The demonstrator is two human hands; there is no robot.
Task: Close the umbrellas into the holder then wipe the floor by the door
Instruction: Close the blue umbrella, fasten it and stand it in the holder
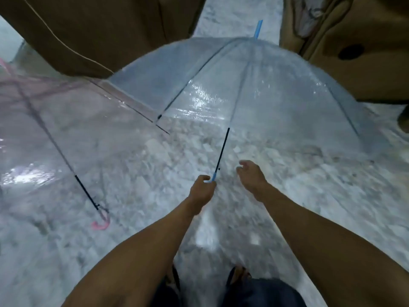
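Observation:
An open clear umbrella with blue trim (254, 85) lies tilted on the speckled floor, its blue tip pointing away from me. My left hand (202, 191) is shut on its blue handle at the end of the black shaft. My right hand (250, 173) hovers just right of the shaft, fingers apart, holding nothing. A second open clear umbrella with pink trim (66, 129) lies on the floor at the left, its pink hooked handle (101, 222) resting near my left forearm. No umbrella holder is in view.
Brown wooden furniture or a door panel (99, 29) stands at the back left and another brown piece (354, 52) at the back right, with a strip of floor between them. My feet in sandals (239, 273) show at the bottom. The floor (155, 240) looks glossy.

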